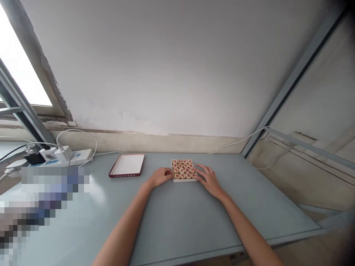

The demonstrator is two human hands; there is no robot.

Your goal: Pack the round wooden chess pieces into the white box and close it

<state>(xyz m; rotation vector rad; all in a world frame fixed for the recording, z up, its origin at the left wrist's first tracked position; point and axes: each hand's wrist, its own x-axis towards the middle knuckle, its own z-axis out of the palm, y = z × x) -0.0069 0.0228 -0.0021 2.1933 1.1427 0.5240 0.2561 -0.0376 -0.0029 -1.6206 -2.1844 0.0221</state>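
Observation:
A shallow white box sits on the desk in front of me, filled with rows of round wooden Chinese chess pieces marked with red characters. My left hand is closed at the box's left side, its curled fingers against the edge. On the opposite side, my right hand has its fingers spread, with fingertips at the right edge and the nearest pieces. The box lid, dark red outside and white inside, lies upturned to the left, apart from both hands.
The grey-blue desk runs back to the wall. At the left stands a white power strip with chargers and cables. A blurred, pixelated patch covers the desk's left part. Metal frame posts rise on both sides, and a white cable hangs at right.

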